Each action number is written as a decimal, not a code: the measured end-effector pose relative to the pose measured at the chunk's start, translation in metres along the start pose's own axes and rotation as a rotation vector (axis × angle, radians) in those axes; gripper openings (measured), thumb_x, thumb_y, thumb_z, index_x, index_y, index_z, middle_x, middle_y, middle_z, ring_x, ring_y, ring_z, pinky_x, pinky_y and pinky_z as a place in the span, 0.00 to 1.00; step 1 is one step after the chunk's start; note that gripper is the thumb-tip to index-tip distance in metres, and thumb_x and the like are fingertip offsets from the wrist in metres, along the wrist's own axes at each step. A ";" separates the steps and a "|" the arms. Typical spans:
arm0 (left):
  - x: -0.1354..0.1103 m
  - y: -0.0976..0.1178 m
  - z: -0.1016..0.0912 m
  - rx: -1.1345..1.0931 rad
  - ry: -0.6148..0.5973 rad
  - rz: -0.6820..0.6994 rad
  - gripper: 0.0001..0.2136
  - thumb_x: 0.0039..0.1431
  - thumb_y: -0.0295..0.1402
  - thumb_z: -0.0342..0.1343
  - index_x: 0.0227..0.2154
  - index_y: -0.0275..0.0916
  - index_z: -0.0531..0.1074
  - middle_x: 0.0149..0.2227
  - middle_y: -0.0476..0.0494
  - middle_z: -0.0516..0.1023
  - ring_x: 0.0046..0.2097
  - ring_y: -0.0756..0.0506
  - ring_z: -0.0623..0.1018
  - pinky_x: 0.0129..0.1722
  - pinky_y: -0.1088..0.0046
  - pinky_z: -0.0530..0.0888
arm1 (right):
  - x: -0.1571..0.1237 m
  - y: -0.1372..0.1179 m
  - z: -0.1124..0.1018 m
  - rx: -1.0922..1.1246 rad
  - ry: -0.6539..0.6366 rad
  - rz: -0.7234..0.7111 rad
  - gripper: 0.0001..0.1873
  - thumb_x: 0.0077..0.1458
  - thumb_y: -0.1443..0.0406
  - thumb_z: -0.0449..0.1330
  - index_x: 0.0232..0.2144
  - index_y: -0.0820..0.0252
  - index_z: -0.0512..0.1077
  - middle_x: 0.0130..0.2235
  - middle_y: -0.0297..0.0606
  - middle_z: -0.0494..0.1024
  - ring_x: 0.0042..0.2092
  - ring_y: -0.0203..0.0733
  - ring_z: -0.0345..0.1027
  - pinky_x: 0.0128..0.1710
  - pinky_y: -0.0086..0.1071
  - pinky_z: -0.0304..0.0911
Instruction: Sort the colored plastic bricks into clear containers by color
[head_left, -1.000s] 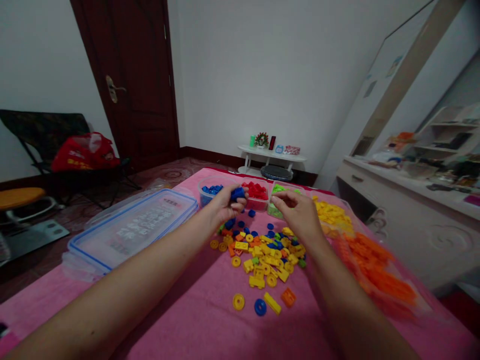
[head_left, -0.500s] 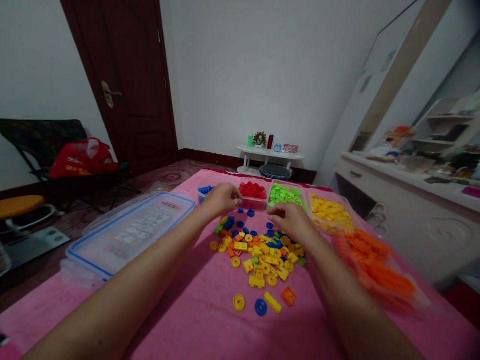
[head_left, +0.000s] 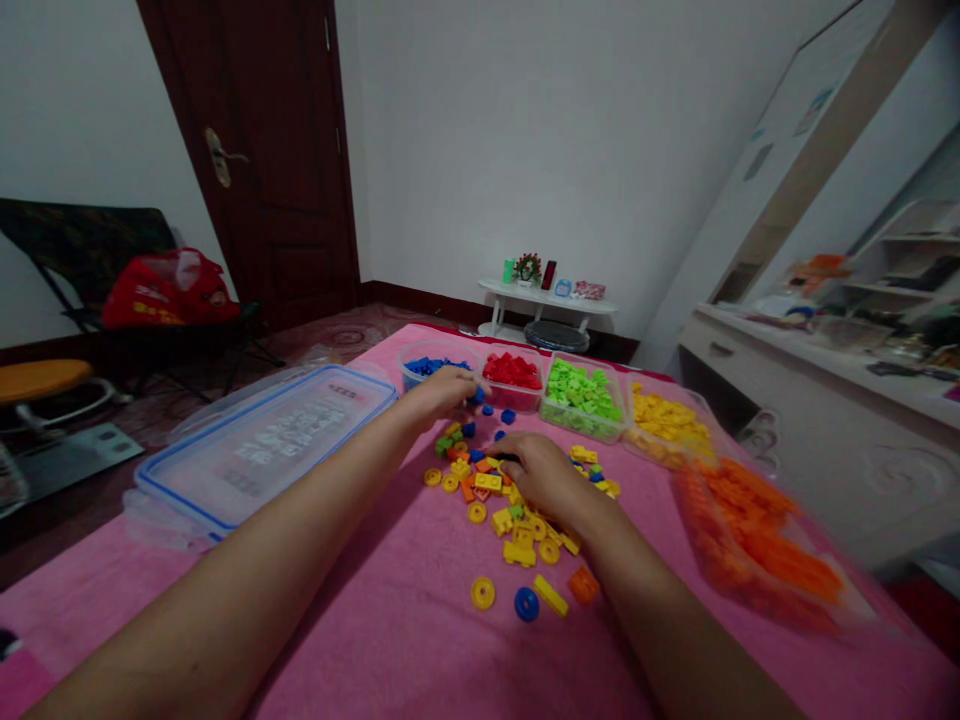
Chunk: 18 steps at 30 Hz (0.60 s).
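Observation:
My left hand (head_left: pixel 447 390) is at the front edge of the blue-brick tub (head_left: pixel 420 382), fingers closed on a small blue toy piece (head_left: pixel 476 397). Over the mixed pile of toy bricks and wheels (head_left: pixel 517 525), my right hand (head_left: pixel 541 470) reaches in with its fingers curled down. What its fingertips hold, if anything, is hidden. Beside them lies a blue piece (head_left: pixel 478 456). Several loose blue pieces (head_left: pixel 508 416) lie between my hands and the tubs. Nearest me are a yellow wheel (head_left: pixel 483 593), a blue wheel (head_left: pixel 526 603), a yellow bar (head_left: pixel 551 595) and an orange brick (head_left: pixel 583 585).
Clear tubs hold red bricks (head_left: pixel 511 371), green bricks (head_left: pixel 581 392), yellow bricks (head_left: pixel 671 425) and orange bricks (head_left: pixel 765 530). A blue-rimmed lid (head_left: pixel 270 445) lies at left on the pink cloth (head_left: pixel 405 620). A white cabinet (head_left: pixel 810 400) stands at right.
My right hand has moved left and down onto the pile, covering part of it. My left hand stays near the blue tub, with a blue piece now showing at its fingertips. The view has shifted slightly.

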<state>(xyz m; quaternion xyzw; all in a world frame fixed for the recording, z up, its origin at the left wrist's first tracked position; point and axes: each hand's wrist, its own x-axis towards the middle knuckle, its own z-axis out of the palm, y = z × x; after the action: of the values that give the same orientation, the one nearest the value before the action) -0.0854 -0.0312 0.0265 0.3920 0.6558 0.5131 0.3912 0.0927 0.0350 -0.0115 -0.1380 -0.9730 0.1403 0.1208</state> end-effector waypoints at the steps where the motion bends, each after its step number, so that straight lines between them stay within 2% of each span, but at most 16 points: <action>1: 0.000 0.002 0.000 -0.206 -0.021 -0.052 0.12 0.42 0.25 0.47 0.30 0.33 0.72 0.23 0.45 0.72 0.23 0.51 0.72 0.21 0.79 0.67 | 0.000 0.000 -0.001 -0.012 0.013 0.008 0.15 0.50 0.70 0.55 0.39 0.55 0.76 0.41 0.37 0.78 0.44 0.40 0.69 0.45 0.30 0.59; 3: 0.000 0.005 0.000 -0.488 -0.105 -0.127 0.12 0.43 0.27 0.45 0.30 0.32 0.71 0.25 0.41 0.73 0.25 0.50 0.73 0.21 0.79 0.67 | 0.001 0.000 -0.004 -0.036 0.064 0.019 0.12 0.49 0.70 0.57 0.35 0.56 0.77 0.39 0.36 0.78 0.42 0.40 0.69 0.44 0.30 0.59; 4: -0.001 0.006 0.001 -0.546 -0.143 -0.142 0.13 0.44 0.28 0.44 0.30 0.31 0.71 0.25 0.40 0.73 0.26 0.49 0.74 0.21 0.79 0.67 | 0.001 0.001 -0.006 -0.044 0.100 0.025 0.11 0.49 0.69 0.57 0.35 0.56 0.77 0.38 0.36 0.78 0.41 0.40 0.69 0.43 0.30 0.59; 6: -0.002 0.005 0.003 -0.484 -0.132 -0.105 0.13 0.46 0.30 0.43 0.31 0.32 0.71 0.27 0.40 0.74 0.26 0.49 0.73 0.20 0.80 0.65 | 0.001 0.002 -0.008 -0.051 0.186 0.054 0.11 0.50 0.69 0.56 0.35 0.56 0.76 0.38 0.36 0.78 0.41 0.39 0.69 0.43 0.29 0.59; 8: -0.003 0.002 0.008 -0.180 -0.014 0.021 0.13 0.49 0.34 0.46 0.30 0.34 0.72 0.28 0.41 0.75 0.27 0.49 0.73 0.20 0.79 0.64 | 0.001 0.004 -0.009 -0.057 0.244 0.093 0.12 0.51 0.69 0.55 0.37 0.56 0.75 0.40 0.37 0.78 0.42 0.39 0.69 0.43 0.29 0.59; 11: -0.008 -0.005 0.016 0.550 0.220 0.219 0.09 0.47 0.36 0.54 0.27 0.36 0.75 0.30 0.40 0.76 0.34 0.43 0.75 0.30 0.73 0.69 | 0.002 0.011 -0.006 -0.071 0.212 0.149 0.13 0.51 0.68 0.54 0.37 0.55 0.76 0.41 0.37 0.78 0.43 0.40 0.69 0.43 0.30 0.59; 13: -0.012 -0.009 0.021 0.942 0.287 0.215 0.08 0.46 0.35 0.57 0.27 0.36 0.76 0.33 0.36 0.77 0.40 0.39 0.76 0.37 0.68 0.70 | 0.002 0.015 -0.002 -0.063 0.150 0.170 0.14 0.51 0.67 0.55 0.39 0.55 0.76 0.41 0.38 0.78 0.43 0.41 0.70 0.43 0.30 0.60; 15: -0.015 -0.013 0.025 1.132 0.280 0.142 0.08 0.45 0.35 0.58 0.28 0.36 0.76 0.35 0.33 0.77 0.41 0.36 0.76 0.39 0.65 0.70 | 0.003 0.019 0.000 -0.042 0.099 0.182 0.14 0.51 0.66 0.55 0.40 0.55 0.76 0.42 0.38 0.78 0.44 0.42 0.70 0.43 0.30 0.60; 18: -0.016 -0.017 0.027 1.198 0.254 0.111 0.09 0.43 0.34 0.60 0.28 0.35 0.75 0.36 0.30 0.77 0.40 0.35 0.76 0.37 0.65 0.70 | 0.002 0.020 0.000 -0.031 0.060 0.191 0.15 0.50 0.66 0.55 0.40 0.54 0.76 0.42 0.38 0.79 0.43 0.42 0.71 0.42 0.30 0.61</action>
<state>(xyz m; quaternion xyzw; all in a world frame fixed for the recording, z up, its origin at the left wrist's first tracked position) -0.0565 -0.0392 0.0076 0.5130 0.8503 0.1177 -0.0054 0.0956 0.0545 -0.0174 -0.2362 -0.9534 0.1318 0.1340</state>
